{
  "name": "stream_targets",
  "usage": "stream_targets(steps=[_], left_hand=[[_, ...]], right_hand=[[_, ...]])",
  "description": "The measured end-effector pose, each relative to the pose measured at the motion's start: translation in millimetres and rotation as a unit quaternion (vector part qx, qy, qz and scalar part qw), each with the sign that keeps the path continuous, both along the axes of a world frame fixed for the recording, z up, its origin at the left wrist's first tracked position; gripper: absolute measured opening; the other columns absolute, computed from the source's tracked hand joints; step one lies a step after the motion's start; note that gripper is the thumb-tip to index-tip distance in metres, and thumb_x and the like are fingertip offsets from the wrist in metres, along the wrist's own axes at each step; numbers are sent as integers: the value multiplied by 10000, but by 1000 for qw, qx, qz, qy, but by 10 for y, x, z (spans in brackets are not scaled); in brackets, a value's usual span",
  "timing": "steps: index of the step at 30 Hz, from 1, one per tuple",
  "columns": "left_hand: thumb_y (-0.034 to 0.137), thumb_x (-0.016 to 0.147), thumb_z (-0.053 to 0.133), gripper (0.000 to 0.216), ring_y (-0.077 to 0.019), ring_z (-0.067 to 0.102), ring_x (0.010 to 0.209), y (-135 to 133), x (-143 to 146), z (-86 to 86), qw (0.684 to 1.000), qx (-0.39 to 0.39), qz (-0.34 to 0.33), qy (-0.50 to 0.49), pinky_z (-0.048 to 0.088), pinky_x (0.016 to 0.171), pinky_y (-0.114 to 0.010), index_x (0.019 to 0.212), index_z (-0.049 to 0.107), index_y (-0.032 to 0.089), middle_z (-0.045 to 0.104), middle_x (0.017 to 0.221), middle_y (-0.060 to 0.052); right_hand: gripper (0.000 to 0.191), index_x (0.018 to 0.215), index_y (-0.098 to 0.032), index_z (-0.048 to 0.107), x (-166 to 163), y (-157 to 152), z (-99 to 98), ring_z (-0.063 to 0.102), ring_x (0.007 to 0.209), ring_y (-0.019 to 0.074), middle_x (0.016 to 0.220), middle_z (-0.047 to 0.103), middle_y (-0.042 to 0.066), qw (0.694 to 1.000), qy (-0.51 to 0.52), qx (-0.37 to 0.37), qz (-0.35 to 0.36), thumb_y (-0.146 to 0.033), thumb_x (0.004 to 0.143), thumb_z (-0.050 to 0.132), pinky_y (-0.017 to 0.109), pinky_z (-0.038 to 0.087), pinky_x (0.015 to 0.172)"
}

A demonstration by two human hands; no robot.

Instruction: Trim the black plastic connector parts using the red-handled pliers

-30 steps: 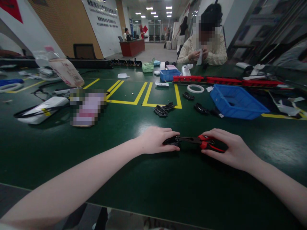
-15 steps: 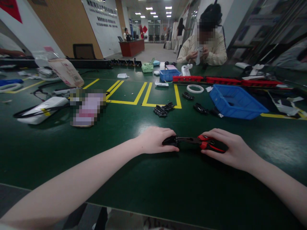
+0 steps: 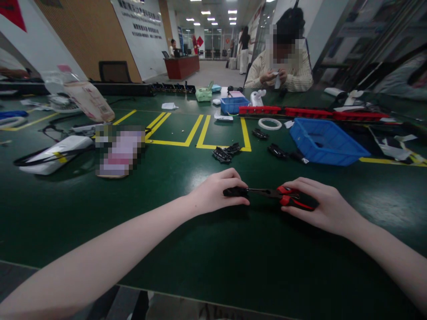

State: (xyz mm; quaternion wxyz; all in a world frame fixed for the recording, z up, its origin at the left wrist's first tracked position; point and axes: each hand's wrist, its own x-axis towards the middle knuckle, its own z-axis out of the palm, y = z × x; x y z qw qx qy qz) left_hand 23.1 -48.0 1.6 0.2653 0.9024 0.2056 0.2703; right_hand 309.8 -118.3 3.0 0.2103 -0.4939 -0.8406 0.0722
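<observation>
Pliers with red-and-black handles sit low over the green worktop, their slim nose meeting a small black plastic part pinched in the curled left hand. The right hand is closed around the grips. Rigid and probably weighty, the tool looks best held by its cushioned handles; the light part could slip.
</observation>
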Motion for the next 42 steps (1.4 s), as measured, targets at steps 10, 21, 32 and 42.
stream_targets(steps=[10,21,32,42], left_hand=[[288,817,685,236,-178,636,952,-14,6,14,998,31,-4,-59,562,844,-343,1015,684,158,642,1039,-76],[249,793,711,255,-180,625,962,-38,19,33,996,-20,-24,-85,541,859,-332,1017,684,130,631,1033,-88],[186,781,718,218,-171,602,1004,-62,32,95,984,-144,-24,-98,505,898,-343,994,677,158,613,1070,-67],[162,781,715,219,-161,591,1003,-67,35,99,981,-170,-33,-85,484,903,-327,992,659,148,595,1074,-65]], right_hand=[[369,1084,-222,589,5,-11,26,636,892,252,1013,645,91,1000,21,-10,-12,-469,811,623,397,549,738],[343,1075,-249,579,-19,-13,22,640,873,249,991,652,66,998,52,-17,-21,-472,818,615,416,554,731],[350,1070,-237,591,-27,-33,25,639,860,242,985,655,68,997,65,-33,-20,-478,818,613,399,546,727],[342,1064,-228,600,-46,-21,52,643,851,238,981,663,71,996,68,-47,-19,-465,818,616,388,543,727]])
